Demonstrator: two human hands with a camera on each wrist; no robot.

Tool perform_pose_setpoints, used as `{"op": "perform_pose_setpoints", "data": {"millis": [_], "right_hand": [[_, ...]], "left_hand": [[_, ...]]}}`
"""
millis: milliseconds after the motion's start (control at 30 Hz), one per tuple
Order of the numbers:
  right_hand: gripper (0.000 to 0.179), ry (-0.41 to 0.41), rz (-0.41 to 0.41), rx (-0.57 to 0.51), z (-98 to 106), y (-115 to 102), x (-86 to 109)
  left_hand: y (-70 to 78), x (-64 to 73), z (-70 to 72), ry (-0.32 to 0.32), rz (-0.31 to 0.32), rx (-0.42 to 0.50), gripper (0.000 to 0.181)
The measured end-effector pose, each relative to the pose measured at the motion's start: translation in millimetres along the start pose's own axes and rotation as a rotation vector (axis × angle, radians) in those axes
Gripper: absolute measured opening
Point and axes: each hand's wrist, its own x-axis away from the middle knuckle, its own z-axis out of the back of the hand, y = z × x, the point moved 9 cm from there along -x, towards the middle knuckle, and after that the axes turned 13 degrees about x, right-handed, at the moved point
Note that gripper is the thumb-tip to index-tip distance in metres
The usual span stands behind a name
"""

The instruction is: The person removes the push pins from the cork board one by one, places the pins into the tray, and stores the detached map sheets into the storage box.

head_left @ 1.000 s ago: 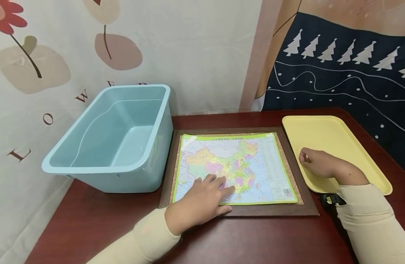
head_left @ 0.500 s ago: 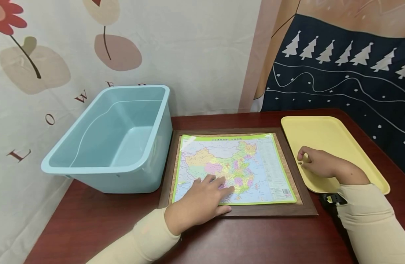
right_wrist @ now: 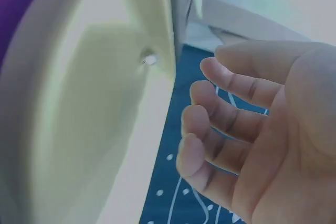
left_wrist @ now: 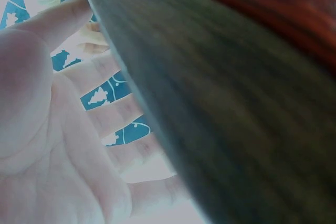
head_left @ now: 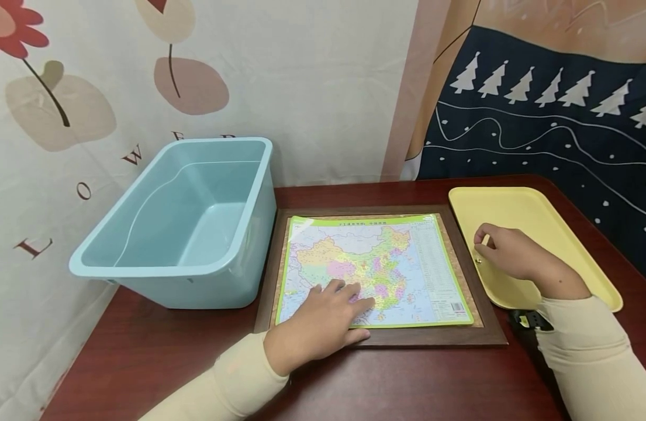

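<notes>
My left hand (head_left: 320,321) rests with spread fingers on the lower left of a colourful map (head_left: 365,263) with a green border, its thumb over the frame's lower edge. Under the map lies a cork board with a brown wooden frame (head_left: 433,335). On the right, my right hand (head_left: 514,251) hovers over the left side of a yellow tray (head_left: 512,207), fingers loosely bent and holding nothing. Just below its thumb, a tiny shiny metal piece (head_left: 478,261) lies by the tray's left rim. The right wrist view shows this metal piece (right_wrist: 150,60) apart from the fingertips (right_wrist: 197,121).
A deep light-blue plastic tub (head_left: 170,271) stands on the dark red table (head_left: 417,380), left of the framed board. Printed cloths (head_left: 323,88) hang behind the table. Under the right sleeve, a black wrist device (head_left: 530,320) shows.
The right thumb and index finger have parted and the hand has risen slightly, leaving the metal piece on the tray. My left hand has stayed on the map.
</notes>
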Motion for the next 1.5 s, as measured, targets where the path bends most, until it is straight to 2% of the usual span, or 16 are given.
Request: {"op": "perform_pose_setpoints", "data": {"millis": [200,533,933,1233,1500], "right_hand": [[0.018,0.009,0.028,0.004,4.1,-18.6,0.6],[0.017,-0.003,0.091,0.003,-2.5,-39.3,1.1],[0.035,-0.1,0.144,-0.004,-14.3,-42.3,2.8],[0.039,-0.113,0.172,-0.015,-15.4,-44.4,2.6],[0.049,-0.161,0.181,-0.061,-19.7,-43.4,3.4]], "left_hand": [[-0.3,-0.2,-0.4,-0.006,0.006,0.005,0.047],[-1.1,-0.5,-1.4,-0.008,0.011,0.008,0.048],[-0.4,-0.7,-1.3,-0.009,0.008,0.007,0.048],[-1.5,0.3,-1.3,-0.004,0.009,0.004,0.049],[-1.5,0.0,-0.8,0.005,0.009,0.0,0.048]]}}
